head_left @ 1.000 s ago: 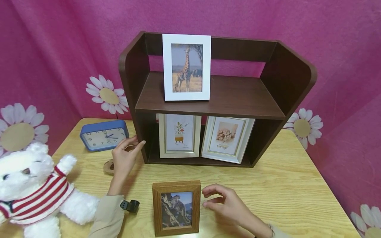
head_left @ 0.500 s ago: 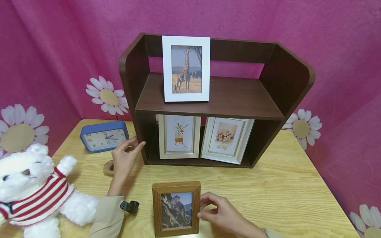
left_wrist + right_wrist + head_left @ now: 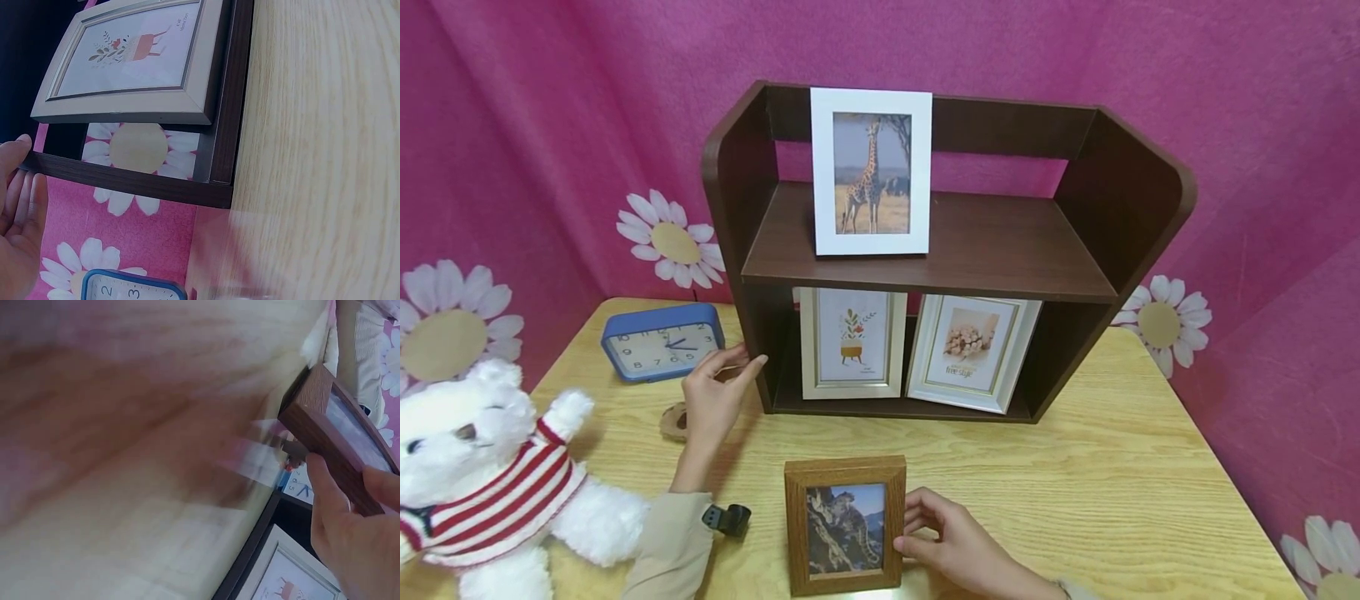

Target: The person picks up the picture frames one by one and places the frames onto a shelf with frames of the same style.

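A brown wooden photo frame point(image 3: 794, 525) with a leopard picture stands upright at the table's front. My right hand point(image 3: 946, 537) holds its right edge, thumb at the front and fingers behind; the right wrist view shows the same hand point(image 3: 353, 528) at the side of the frame point(image 3: 331, 434). With my left hand point(image 3: 713, 404) I pinch the left side panel of the dark brown shelf point(image 3: 1000, 242). In the left wrist view, thumb and fingers of that hand point(image 3: 19, 219) lie on either side of the panel edge point(image 3: 125, 178).
On the upper shelf stands a white giraffe frame point(image 3: 823, 183). Below are a cream plant frame point(image 3: 808, 350) and a tilted silvery flower frame point(image 3: 925, 350). Left lie a blue clock point(image 3: 662, 315), a small wooden piece point(image 3: 674, 422) and a white teddy bear point(image 3: 512, 508).
My right hand has moved left and slightly down from beside the brown photo frame and taken hold of its right edge. The left hand stays on the shelf panel.
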Available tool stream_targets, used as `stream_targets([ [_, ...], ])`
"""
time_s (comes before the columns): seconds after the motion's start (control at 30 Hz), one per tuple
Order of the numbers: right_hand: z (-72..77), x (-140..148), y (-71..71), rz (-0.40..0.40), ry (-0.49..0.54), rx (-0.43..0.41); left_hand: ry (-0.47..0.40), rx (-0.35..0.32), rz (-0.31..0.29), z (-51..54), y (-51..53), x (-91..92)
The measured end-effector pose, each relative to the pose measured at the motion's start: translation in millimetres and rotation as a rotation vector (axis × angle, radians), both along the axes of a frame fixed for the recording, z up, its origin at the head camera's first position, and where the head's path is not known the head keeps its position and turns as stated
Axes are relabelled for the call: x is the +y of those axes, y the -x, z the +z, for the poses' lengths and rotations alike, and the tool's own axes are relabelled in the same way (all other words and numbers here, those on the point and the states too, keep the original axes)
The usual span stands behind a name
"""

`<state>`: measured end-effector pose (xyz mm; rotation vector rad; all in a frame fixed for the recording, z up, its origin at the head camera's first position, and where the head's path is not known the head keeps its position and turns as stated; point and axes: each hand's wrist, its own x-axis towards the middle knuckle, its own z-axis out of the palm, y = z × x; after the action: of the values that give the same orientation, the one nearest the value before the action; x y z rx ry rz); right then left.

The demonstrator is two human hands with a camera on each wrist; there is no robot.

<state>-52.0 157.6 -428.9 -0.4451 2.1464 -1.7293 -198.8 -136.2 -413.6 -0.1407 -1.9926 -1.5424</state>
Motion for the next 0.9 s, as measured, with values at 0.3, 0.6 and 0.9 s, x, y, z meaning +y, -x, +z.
stream_targets([
  [0.3,-4.9,-2.9,-6.5,-0.067,0.027,-0.033,-0.001,-0.001,0.004,-2.6,-0.3,0.0],
  [0.6,-5.8,-4.5,-8.3,-0.133,0.020,0.007,-0.015,-0.004,0.004,-0.8,1.3,-0.2],
  [0.9,-6.4,1.2,-9.2,-0.121,0.081,-0.026,-0.007,0.001,0.007,0.2,-0.4,0.3],
])
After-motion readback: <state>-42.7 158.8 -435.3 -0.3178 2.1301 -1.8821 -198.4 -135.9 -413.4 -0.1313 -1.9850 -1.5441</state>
